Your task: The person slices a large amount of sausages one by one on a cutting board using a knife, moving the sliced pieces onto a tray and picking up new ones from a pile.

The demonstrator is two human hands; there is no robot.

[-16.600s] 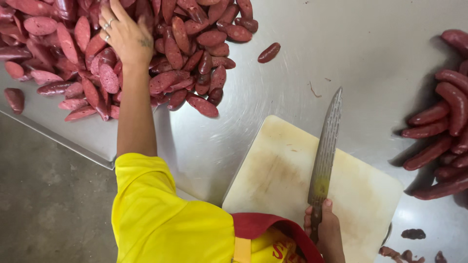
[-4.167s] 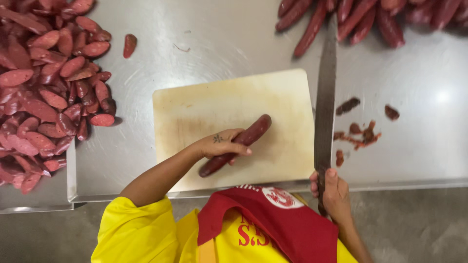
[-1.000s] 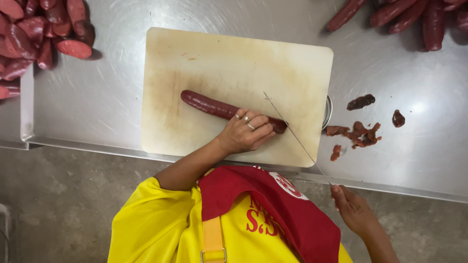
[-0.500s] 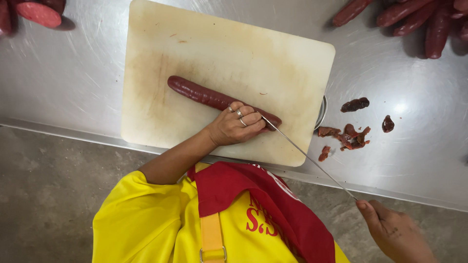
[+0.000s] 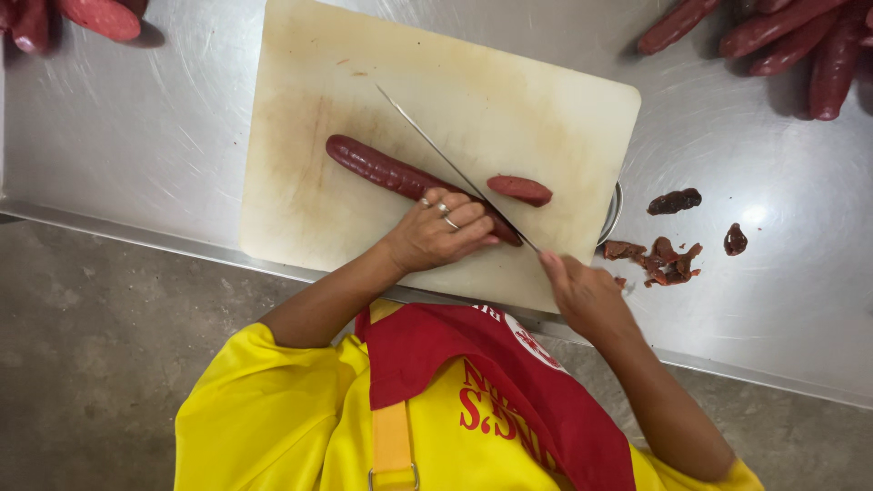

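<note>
Overhead view, looking down at a person in a yellow shirt (image 5: 273,409) w/ a red apron (image 5: 509,391), working at a stainless steel table (image 5: 136,155).

Landmark: a pale, stained plastic cutting board (image 5: 318,209), set at the table's near edge, so both arms reach it easily.

A long dark red sausage (image 5: 382,173) lies diagonally across the middle of the board. The left hand (image 5: 436,232) rests on the sausage's near-right part, fingers curled and pressed down on it, apparently to pin it so it can't roll under the blade. Rings show on two fingers.

The right hand (image 5: 582,291) sits at the board's near-right corner, closed around the handle of a long thin knife (image 5: 446,159). The blade runs edge-down across the board, right beside the left fingertips, crossing the sausage's end. It's seen edge-on, so only a thin line.

A short cut-off sausage end (image 5: 520,189) lies on the board just right of the blade, apart from the main length.

Off the board to the right: dark red trimmings (image 5: 668,255) on the steel. Beyond the far-right corner: a group of whole sausages (image 5: 773,45). Beyond the far-left corner: a few more sausages (image 5: 91,16), mostly cropped.
</note>
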